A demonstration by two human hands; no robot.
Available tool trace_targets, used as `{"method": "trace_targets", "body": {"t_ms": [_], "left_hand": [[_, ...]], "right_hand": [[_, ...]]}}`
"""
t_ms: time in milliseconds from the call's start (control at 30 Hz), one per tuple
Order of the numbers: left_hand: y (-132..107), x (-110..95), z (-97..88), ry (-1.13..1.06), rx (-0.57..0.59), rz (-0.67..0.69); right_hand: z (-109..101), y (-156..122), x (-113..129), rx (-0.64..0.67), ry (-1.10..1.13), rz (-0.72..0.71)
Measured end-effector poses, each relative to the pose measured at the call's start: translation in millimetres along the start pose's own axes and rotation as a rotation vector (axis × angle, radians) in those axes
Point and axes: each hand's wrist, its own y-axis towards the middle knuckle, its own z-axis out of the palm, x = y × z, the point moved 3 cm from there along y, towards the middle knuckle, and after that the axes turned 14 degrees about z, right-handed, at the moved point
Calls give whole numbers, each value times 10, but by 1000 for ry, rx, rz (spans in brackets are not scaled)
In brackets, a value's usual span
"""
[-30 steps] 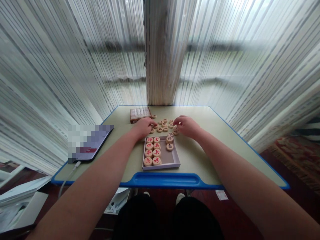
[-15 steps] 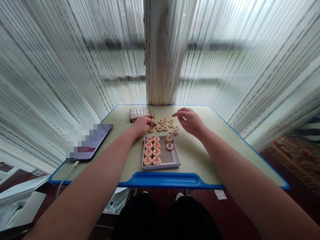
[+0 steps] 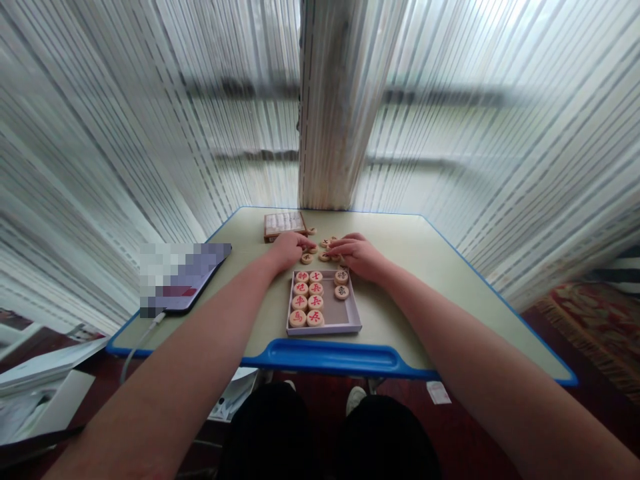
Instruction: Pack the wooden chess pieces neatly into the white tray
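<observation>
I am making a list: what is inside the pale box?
The pale box shows eight red-marked pieces and two dark-marked pieces; what lies beneath them is covered.

The right hand partly hides loose pieces.

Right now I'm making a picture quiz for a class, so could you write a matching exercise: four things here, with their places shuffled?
1. Red-marked pieces
2. Screened device
3. Brown-edged box
4. Shallow tray

A. Just beyond the blue trough
B. Two columns, left of the black-marked pieces
C. Just beyond the left hand
D. By the table's left edge, white cable attached

Pairs: 1-B, 2-D, 3-C, 4-A.
</observation>
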Motion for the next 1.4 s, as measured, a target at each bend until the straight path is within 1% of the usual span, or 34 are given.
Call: {"method": "trace_targets", "body": {"t_ms": [200,267,400,467,600,700,767,900,1000,1100,1167,1233,1300,1400], "left_hand": [[-2,-30,-4,38,25,28],[0,-63,-19,65,26,40],[2,-117,-42,118,39,51],[0,-126,-44,127,50,46],[-3,-134,-48,131,64,11],[-3,-157,-62,132,53,1],[-5,-172,-75,141,47,-1],[-9,-195,-104,211,39,5],[-16,-204,-114,230,34,-7],[-25,-195,-116,225,14,-42],[-28,-186,-116,223,-8,-48],[-28,-183,-113,230,-24,-32],[-26,-193,-108,246,-35,0],[-26,-218,-98,227,-40,26]], "right_hand": [[-69,-33,14,-47,-47,14],[-69,-39,51,-57,-28,-9],[-39,-26,93,11,6,-89],[-52,-17,63,28,-8,-84],[-124,-20,-34,11,-54,-24],[-151,-39,-33,-2,-43,-45],[-140,-43,-7,13,-28,-50],[-81,-22,9,69,12,35],[-58,3,-26,18,16,116],[-62,9,-50,-35,39,153],[-109,-6,-38,-104,85,146],[-184,-34,-17,-172,180,163],[-252,-63,-1,-195,321,225],[-302,-91,13,-194,537,306]]}}
